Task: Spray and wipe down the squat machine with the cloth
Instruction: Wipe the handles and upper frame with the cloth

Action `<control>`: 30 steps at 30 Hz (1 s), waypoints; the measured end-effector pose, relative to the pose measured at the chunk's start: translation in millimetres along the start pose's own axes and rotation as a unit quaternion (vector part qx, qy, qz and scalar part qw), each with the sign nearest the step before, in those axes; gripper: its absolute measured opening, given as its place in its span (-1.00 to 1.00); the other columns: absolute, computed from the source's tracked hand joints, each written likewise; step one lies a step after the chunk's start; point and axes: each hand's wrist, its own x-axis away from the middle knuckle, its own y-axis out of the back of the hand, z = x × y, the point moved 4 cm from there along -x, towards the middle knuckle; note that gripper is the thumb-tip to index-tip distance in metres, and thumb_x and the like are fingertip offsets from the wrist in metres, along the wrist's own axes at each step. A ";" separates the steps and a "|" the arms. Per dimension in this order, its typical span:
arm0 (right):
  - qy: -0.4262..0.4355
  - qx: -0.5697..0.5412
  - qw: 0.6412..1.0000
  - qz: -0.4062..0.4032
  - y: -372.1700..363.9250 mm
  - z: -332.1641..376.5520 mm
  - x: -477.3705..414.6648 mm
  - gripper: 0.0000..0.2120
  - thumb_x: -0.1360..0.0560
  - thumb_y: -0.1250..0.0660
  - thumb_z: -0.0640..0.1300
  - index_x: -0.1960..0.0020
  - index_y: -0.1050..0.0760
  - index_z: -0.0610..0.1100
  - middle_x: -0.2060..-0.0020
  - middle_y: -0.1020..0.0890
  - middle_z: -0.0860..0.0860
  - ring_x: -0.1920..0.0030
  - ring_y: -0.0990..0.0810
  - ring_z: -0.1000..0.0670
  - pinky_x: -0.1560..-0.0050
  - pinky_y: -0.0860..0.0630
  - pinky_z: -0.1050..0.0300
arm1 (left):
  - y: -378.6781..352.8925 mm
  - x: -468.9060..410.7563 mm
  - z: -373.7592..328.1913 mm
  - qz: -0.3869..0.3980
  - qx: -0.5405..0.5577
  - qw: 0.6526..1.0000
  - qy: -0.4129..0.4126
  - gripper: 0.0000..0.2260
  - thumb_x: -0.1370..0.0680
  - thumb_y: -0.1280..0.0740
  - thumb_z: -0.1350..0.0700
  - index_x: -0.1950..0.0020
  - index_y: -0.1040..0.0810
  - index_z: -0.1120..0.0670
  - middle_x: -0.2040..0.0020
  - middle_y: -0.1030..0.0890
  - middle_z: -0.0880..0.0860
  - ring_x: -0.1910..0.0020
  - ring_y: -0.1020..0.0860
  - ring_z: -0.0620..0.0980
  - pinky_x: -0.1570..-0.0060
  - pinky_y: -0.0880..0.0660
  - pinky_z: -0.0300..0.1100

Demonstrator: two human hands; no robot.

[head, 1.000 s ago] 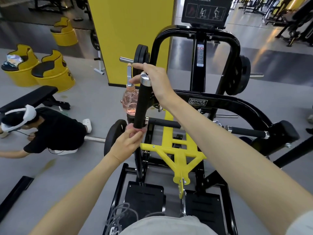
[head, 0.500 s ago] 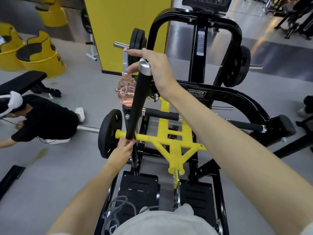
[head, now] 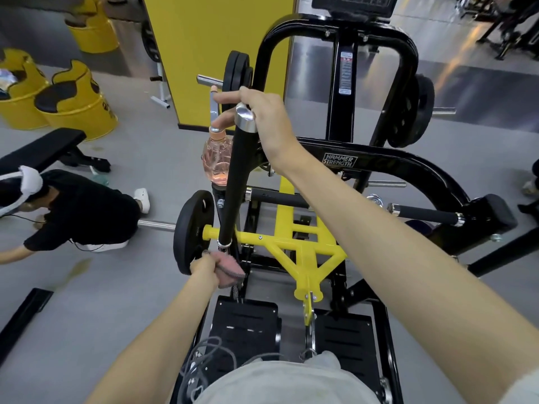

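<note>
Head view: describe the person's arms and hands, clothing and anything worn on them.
Both forearms are bare. The left hand and right hand wear no gloves; no watch or wristband shows. A pale sleeve edge covers the right upper arm at the frame's corner.

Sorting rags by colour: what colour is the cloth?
Pink; the cloth shows best in the head view, in the left hand.

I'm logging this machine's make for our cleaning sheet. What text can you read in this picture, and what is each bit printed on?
"HAMMER STRENGTH": badge on the black arm of the squat machine.
Red-and-white sticker on the centre upright: print too small to read.
Dark panel at the top: cut off by the frame edge, unreadable.
Marking on the weight plate: too small to read.
Lettering on the yellow barrel: partly out of sight, unreadable.
</note>
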 end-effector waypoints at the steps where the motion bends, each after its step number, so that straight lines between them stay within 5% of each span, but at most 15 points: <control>1: 0.005 -0.003 1.000 0.001 0.1 -0.4 -1.0 -0.63 -0.60 -0.05 -0.15 0.00 -0.60 -0.29 0.36 -0.65 -0.15 -0.03 -0.58 -0.12 -0.17 -0.36 0.17 | -3.8 -16.7 -5.2 -0.015 0.002 1.000 -0.008 -0.77 -0.60 -0.21 0.26 -0.24 -0.44 0.28 -0.21 -0.53 0.26 -0.12 -0.55 0.22 -0.07 -0.52 0.06; 3: 0.008 -0.003 1.000 0.004 -0.3 -1.1 -2.2 -0.63 -0.61 -0.03 -0.19 0.02 -0.60 -0.29 0.43 -0.64 -0.04 -0.16 -0.53 -0.21 -0.20 -0.35 0.12 | -13.7 -17.7 -16.2 -0.011 0.007 1.000 0.003 -0.85 -0.56 -0.22 0.35 -0.12 -0.48 0.30 -0.23 -0.53 0.26 -0.28 -0.48 0.18 -0.14 -0.45 -0.01; 6: -0.004 -0.011 1.000 0.003 -0.9 -3.9 -2.2 -0.62 -0.62 -0.03 -0.19 -0.02 -0.59 -0.34 0.45 -0.64 0.00 -0.26 -0.48 -0.27 -0.14 -0.38 0.18 | -26.9 11.6 -28.7 0.019 0.042 0.999 0.015 -0.78 -0.62 -0.03 0.37 -0.17 -0.40 0.23 0.00 -0.50 0.15 -0.22 -0.43 0.04 0.00 -0.46 -0.07; 10: -0.001 -0.012 1.000 -0.003 -1.1 -1.8 -0.4 -0.64 -0.59 -0.07 -0.12 0.05 -0.61 -0.23 0.38 -0.65 -0.13 -0.06 -0.58 -0.22 -0.30 -0.39 -0.12 | -30.0 63.5 -39.9 -0.014 -0.087 0.994 -0.059 -0.65 -0.65 0.04 0.34 -0.44 -0.25 0.34 -0.43 -0.33 0.24 -0.47 -0.25 0.11 -0.37 -0.23 -0.12; 11: -0.004 -0.011 1.000 -0.004 -0.9 -0.8 0.4 -0.64 -0.61 -0.06 -0.14 0.03 -0.61 -0.24 0.35 -0.64 -0.18 -0.02 -0.59 -0.20 -0.30 -0.39 -0.13 | -27.2 67.2 -43.9 -0.018 -0.114 0.990 -0.080 -0.63 -0.65 0.04 0.35 -0.46 -0.21 0.35 -0.39 -0.36 0.31 -0.47 -0.24 0.15 -0.38 -0.21 -0.10; 13: -0.012 -0.009 1.000 -0.009 -0.4 0.4 1.5 -0.63 -0.64 -0.04 -0.18 -0.02 -0.60 -0.30 0.35 -0.63 -0.17 -0.05 -0.58 -0.21 -0.24 -0.41 -0.02 | -27.1 67.4 -47.8 -0.019 -0.114 0.989 -0.093 -0.66 -0.63 0.01 0.40 -0.38 -0.30 0.40 0.03 -0.49 0.31 -0.39 -0.33 0.25 -0.39 -0.22 -0.04; 15: -0.009 -0.008 1.000 -0.010 0.2 2.0 3.1 -0.64 -0.64 -0.04 -0.19 -0.05 -0.59 -0.33 0.37 -0.63 -0.12 -0.08 -0.56 -0.19 -0.13 -0.43 0.10 | -28.0 74.6 -55.0 0.038 -0.042 0.996 -0.066 -0.77 -0.61 -0.01 0.45 0.00 -0.46 0.39 0.24 -0.39 0.13 -0.10 -0.48 0.26 -0.42 -0.23 -0.04; 17: -0.013 -0.006 1.000 -0.010 -0.6 2.8 4.7 -0.64 -0.64 -0.05 -0.19 -0.05 -0.59 -0.32 0.35 -0.63 -0.13 -0.05 -0.58 -0.15 -0.02 -0.40 0.22 | -26.4 89.2 -69.7 0.057 -0.005 0.996 -0.069 -0.74 -0.60 -0.01 0.47 0.16 -0.42 0.29 0.22 -0.41 0.12 0.05 -0.49 0.12 -0.38 -0.27 -0.09; 19: -0.012 -0.012 1.000 -0.015 -1.1 3.4 5.2 -0.66 -0.64 -0.06 -0.18 -0.01 -0.60 -0.28 0.34 -0.64 -0.11 -0.08 -0.58 -0.17 -0.09 -0.41 0.16 | -28.6 109.0 -83.2 0.094 0.024 0.992 -0.075 -0.76 -0.60 -0.02 0.47 -0.03 -0.44 0.28 0.13 -0.47 0.15 -0.10 -0.51 0.12 -0.35 -0.32 -0.08; 21: -0.007 -0.018 1.000 -0.017 -1.1 4.0 5.1 -0.66 -0.63 -0.08 -0.18 0.01 -0.61 -0.26 0.36 -0.65 -0.07 -0.11 -0.57 -0.16 -0.12 -0.44 0.14 | -29.1 131.9 -98.3 0.134 0.051 0.985 -0.094 -0.78 -0.58 -0.03 0.47 0.00 -0.43 0.28 0.03 -0.48 0.18 -0.11 -0.50 0.12 -0.31 -0.38 -0.05; 25: -0.029 -0.030 0.999 -0.027 2.3 5.5 8.3 -0.66 -0.63 -0.10 -0.21 -0.08 -0.57 -0.41 0.31 -0.61 -0.16 0.18 -0.58 -0.02 0.34 -0.44 0.47 | -31.8 173.9 -123.9 0.170 0.041 0.976 -0.131 -0.80 -0.55 -0.05 0.47 0.03 -0.42 0.29 0.04 -0.51 0.25 0.09 -0.56 0.13 0.10 -0.52 -0.02; 28: -0.048 -0.025 0.998 -0.026 2.9 9.1 8.5 -0.69 -0.60 -0.15 -0.25 -0.03 -0.57 -0.46 0.26 -0.64 -0.13 0.15 -0.62 0.00 0.25 -0.46 0.40 | -36.7 205.1 -140.0 0.215 0.054 0.960 -0.168 -0.78 -0.56 -0.03 0.47 -0.07 -0.43 0.33 0.00 -0.52 0.27 0.06 -0.56 0.14 0.04 -0.51 -0.02; 30: -0.060 -0.024 0.998 -0.018 3.1 11.1 8.0 -0.70 -0.58 -0.17 -0.29 -0.04 -0.54 -0.52 0.01 -0.61 -0.26 0.23 -0.65 0.06 0.23 -0.49 0.36 | -37.6 225.5 -152.0 0.234 0.056 0.952 -0.187 -0.77 -0.55 -0.07 0.47 -0.12 -0.42 0.32 -0.06 -0.51 0.26 0.04 -0.58 0.13 0.10 -0.57 -0.03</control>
